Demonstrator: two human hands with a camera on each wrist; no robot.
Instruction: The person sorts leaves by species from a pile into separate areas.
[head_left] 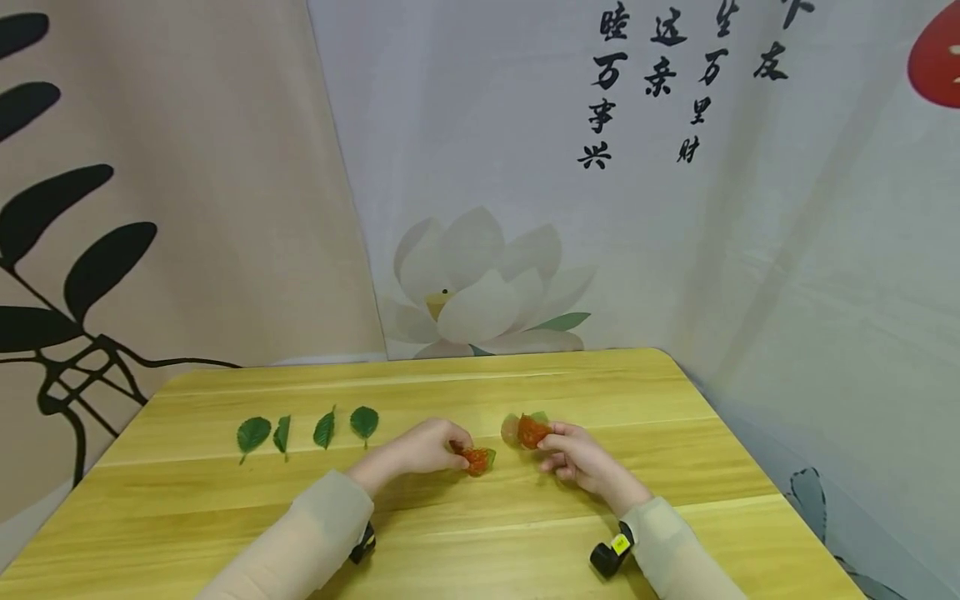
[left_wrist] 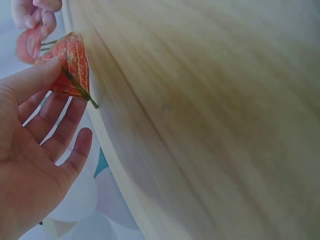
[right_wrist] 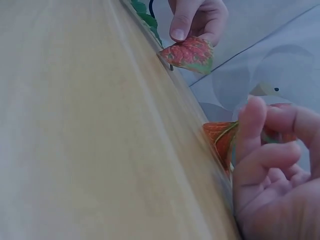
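The left hand point(head_left: 431, 447) pinches a red leaf with a green edge point(head_left: 477, 461) just above the table; in the left wrist view, the thumb of the left hand point(left_wrist: 45, 135) presses on a red leaf with pale veins point(left_wrist: 75, 60). To its right, the right hand point(head_left: 581, 458) pinches an orange-red leaf point(head_left: 533, 431). A paler pinkish leaf point(head_left: 510, 430) and a bit of green show behind that one. In the right wrist view, the right hand point(right_wrist: 275, 165) partly hides its orange leaf point(right_wrist: 220, 135).
Several green leaves point(head_left: 253, 434) lie in a row at the back left of the wooden table point(head_left: 480, 533). Behind the table hangs a cloth point(head_left: 480, 167) with a printed lotus, dark writing and dark plant shapes. Both wrists wear small black cameras point(head_left: 609, 557).
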